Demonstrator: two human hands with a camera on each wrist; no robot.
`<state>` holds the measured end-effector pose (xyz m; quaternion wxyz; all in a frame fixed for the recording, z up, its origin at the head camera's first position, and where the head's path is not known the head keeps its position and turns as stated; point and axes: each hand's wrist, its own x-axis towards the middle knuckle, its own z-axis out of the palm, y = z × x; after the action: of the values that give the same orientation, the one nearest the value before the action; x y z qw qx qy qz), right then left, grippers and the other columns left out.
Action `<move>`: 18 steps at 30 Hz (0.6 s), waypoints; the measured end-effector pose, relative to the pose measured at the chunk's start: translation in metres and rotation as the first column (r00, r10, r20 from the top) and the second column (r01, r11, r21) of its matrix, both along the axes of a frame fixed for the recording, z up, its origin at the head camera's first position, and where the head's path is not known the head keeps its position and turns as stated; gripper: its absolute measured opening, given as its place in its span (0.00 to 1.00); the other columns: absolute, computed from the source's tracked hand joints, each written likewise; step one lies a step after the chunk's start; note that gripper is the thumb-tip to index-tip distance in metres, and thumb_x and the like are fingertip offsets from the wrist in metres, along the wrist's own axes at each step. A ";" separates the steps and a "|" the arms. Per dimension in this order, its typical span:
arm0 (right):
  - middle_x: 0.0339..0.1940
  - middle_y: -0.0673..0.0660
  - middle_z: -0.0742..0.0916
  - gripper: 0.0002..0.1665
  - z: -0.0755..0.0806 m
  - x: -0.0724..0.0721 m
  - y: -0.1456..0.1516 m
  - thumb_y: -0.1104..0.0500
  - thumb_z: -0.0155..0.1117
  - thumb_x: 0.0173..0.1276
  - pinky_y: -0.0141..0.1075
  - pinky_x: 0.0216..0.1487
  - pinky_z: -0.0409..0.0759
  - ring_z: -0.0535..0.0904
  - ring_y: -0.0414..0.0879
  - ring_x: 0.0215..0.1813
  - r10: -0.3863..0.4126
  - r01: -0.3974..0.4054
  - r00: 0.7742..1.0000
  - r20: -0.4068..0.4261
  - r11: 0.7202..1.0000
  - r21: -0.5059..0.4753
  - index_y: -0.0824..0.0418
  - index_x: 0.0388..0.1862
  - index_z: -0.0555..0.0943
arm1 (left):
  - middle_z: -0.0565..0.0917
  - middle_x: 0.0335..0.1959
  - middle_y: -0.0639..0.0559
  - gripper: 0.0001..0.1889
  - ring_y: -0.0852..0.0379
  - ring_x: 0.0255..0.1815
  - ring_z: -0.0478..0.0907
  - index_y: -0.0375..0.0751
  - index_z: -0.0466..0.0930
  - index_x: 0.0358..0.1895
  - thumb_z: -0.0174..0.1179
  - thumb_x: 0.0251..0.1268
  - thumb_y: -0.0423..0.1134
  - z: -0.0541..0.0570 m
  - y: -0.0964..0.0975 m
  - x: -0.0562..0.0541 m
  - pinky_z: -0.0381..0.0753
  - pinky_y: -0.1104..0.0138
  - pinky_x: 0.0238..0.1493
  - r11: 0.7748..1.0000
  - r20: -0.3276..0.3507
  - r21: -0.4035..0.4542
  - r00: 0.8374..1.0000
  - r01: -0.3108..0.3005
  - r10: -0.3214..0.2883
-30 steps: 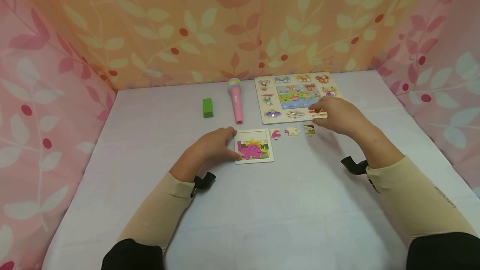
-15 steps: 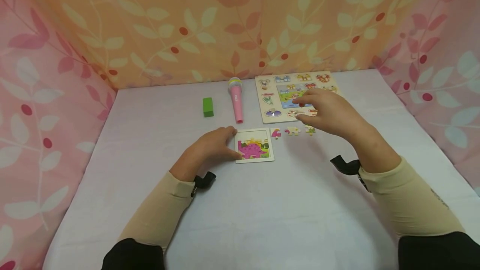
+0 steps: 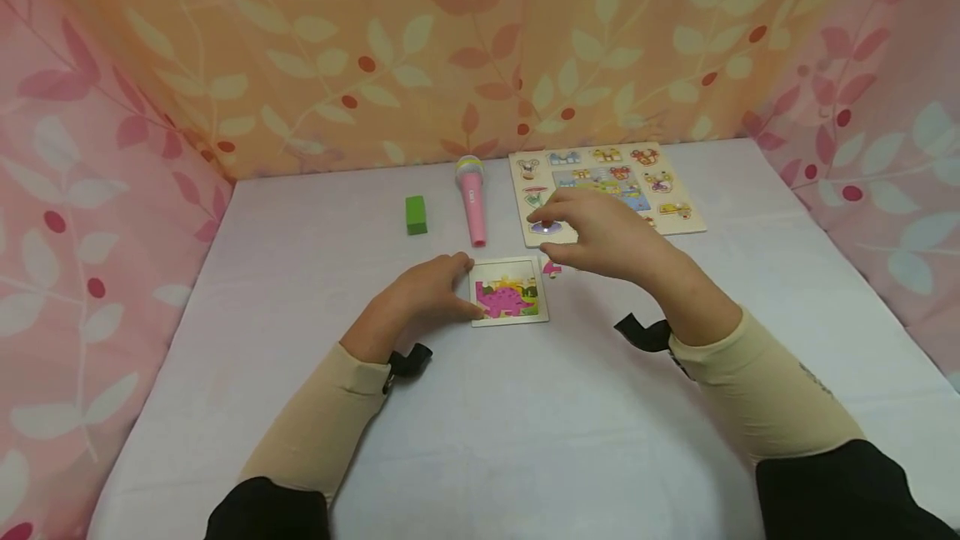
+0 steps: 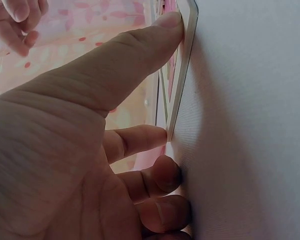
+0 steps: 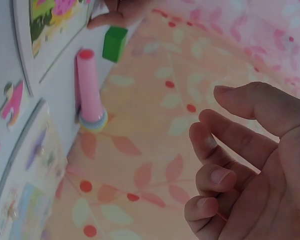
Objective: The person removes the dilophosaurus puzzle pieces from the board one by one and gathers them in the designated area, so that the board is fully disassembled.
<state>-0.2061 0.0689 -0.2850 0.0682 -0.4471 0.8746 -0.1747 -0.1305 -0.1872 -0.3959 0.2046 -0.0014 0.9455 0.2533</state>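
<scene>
A small jigsaw puzzle (image 3: 507, 300) with a pink dinosaur picture lies in a white frame on the table. My left hand (image 3: 414, 298) holds it by the left side. In the left wrist view the thumb (image 4: 135, 55) lies on the frame's edge, and the index finger touches a corner. My right hand (image 3: 607, 238) hovers to the right, fingers loosely bent; the right wrist view shows nothing between them. A loose pink puzzle piece (image 3: 551, 268) lies beside the frame. The right hand hides the other loose pieces in the head view.
Behind the right hand lies a wooden knob puzzle board (image 3: 675, 182). A pink toy microphone (image 3: 472, 205) and a green block (image 3: 416, 215) lie farther back on the white tablecloth (image 3: 480, 432). Floral curtains (image 3: 292, 48) stand around the table.
My right hand has moved left, from the rightmost loose piece to above the pieces nearer the frame. The left hand and dinosaur puzzle have stayed in place.
</scene>
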 end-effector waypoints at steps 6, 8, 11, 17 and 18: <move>0.50 0.51 0.84 0.21 -0.018 0.001 -0.024 0.54 0.71 0.68 0.42 0.46 0.78 0.80 0.46 0.45 0.068 -0.070 0.996 0.064 0.997 0.029 0.57 0.59 0.86 | 0.78 0.55 0.49 0.46 0.50 0.53 0.74 0.45 0.67 0.74 0.76 0.54 0.59 0.000 0.000 0.001 0.78 0.52 0.56 1.000 -0.015 -0.010 1.000 0.005 -0.005; 0.48 0.51 0.85 0.21 -0.025 0.001 -0.032 0.54 0.71 0.67 0.42 0.46 0.78 0.80 0.46 0.46 0.081 -0.085 0.993 0.085 0.996 0.041 0.56 0.58 0.86 | 0.78 0.55 0.49 0.46 0.50 0.53 0.74 0.45 0.67 0.73 0.77 0.54 0.59 0.000 -0.001 0.001 0.78 0.52 0.55 1.000 -0.019 -0.008 1.000 0.004 -0.005; 0.47 0.54 0.86 0.19 -0.035 0.001 -0.044 0.55 0.72 0.67 0.43 0.47 0.78 0.81 0.49 0.48 0.091 -0.100 0.989 0.119 0.993 0.066 0.57 0.55 0.87 | 0.79 0.53 0.49 0.45 0.50 0.52 0.74 0.45 0.68 0.73 0.77 0.54 0.59 0.001 -0.001 0.001 0.78 0.52 0.53 1.000 -0.020 -0.001 1.000 0.009 -0.009; 0.45 0.54 0.85 0.17 -0.051 0.002 -0.063 0.53 0.71 0.68 0.42 0.46 0.79 0.80 0.50 0.46 0.049 -0.082 0.975 0.215 0.986 0.143 0.58 0.53 0.87 | 0.79 0.49 0.49 0.42 0.50 0.49 0.75 0.47 0.70 0.69 0.77 0.54 0.58 0.002 -0.002 0.002 0.78 0.54 0.48 1.000 -0.029 0.008 1.000 0.013 -0.013; 0.44 0.53 0.85 0.17 -0.053 0.003 -0.066 0.53 0.71 0.68 0.41 0.45 0.79 0.80 0.49 0.45 0.036 -0.073 0.973 0.227 0.985 0.157 0.58 0.53 0.87 | 0.79 0.47 0.49 0.40 0.50 0.48 0.75 0.47 0.71 0.68 0.77 0.54 0.58 0.002 -0.002 0.002 0.78 0.54 0.47 1.000 -0.032 0.008 0.999 0.013 -0.013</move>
<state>-0.2033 0.0033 -0.3384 0.2077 -0.4414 0.8601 -0.1491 -0.1281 -0.1891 -0.3940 0.1910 0.0098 0.9476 0.2559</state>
